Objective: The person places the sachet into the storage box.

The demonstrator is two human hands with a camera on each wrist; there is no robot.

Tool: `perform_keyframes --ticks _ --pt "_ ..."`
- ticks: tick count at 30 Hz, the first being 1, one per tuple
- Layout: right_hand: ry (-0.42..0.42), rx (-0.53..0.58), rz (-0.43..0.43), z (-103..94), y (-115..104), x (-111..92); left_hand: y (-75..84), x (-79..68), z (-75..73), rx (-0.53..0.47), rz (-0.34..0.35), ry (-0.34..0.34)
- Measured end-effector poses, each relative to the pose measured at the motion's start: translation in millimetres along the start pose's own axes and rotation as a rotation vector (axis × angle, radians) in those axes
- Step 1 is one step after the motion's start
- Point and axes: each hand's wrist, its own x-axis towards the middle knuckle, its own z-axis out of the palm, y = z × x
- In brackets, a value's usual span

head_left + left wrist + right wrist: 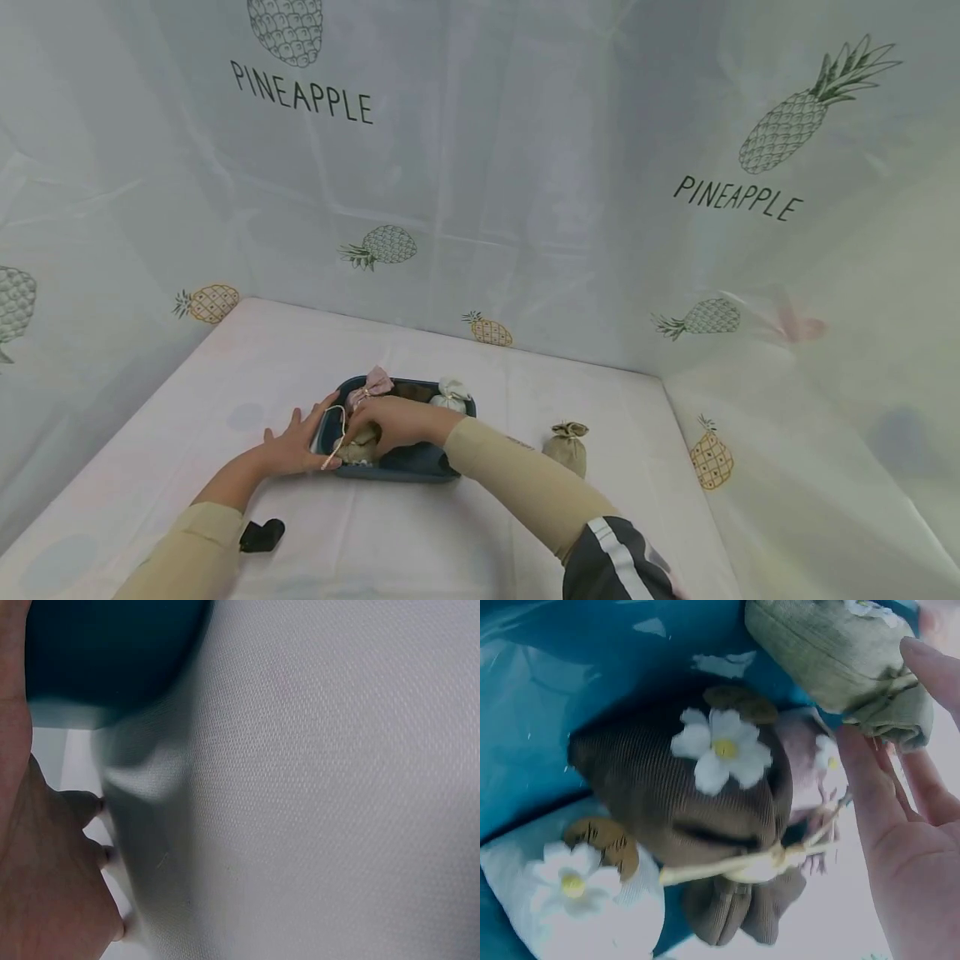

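A blue tray [397, 477] holds several small drawstring sachets with white fabric flowers. My right hand [408, 421] reaches into its left part and pinches the gathered neck of a khaki sachet [817, 660] between thumb and fingers. Its pale cord hangs by my left hand [288, 447], which rests spread against the tray's left end, the thumb near the front corner. Behind the right hand lies a pink sachet [377, 382]. A brown sachet [652, 772] sits between that and a white sachet [452, 393] in the back right corner.
Another khaki sachet [567, 450] stands on the white tablecloth to the right of the tray, beyond my right forearm. A small black object [262, 536] lies near my left sleeve. A pineapple-print curtain [525, 167] hangs along the back and sides.
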Motion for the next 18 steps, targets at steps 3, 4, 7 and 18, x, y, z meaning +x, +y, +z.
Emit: perform_keyframes --ticks 3,4,7,18 --pt "0.020 -0.021 0.012 -3.4 3 -5 2.2 -1.7 -0.8 0.003 -0.001 0.006" --pt "0.028 -0.018 0.017 -4.5 3 -8 2.4 -1.9 -0.9 -0.002 0.004 0.007" --pt "0.047 -0.004 0.021 -7.9 4 -16 2.3 -2.5 -1.2 -0.017 0.007 0.006" --pt "0.135 0.076 0.077 -18.3 15 -56 4.3 -1.5 0.5 -0.019 0.011 -0.004"
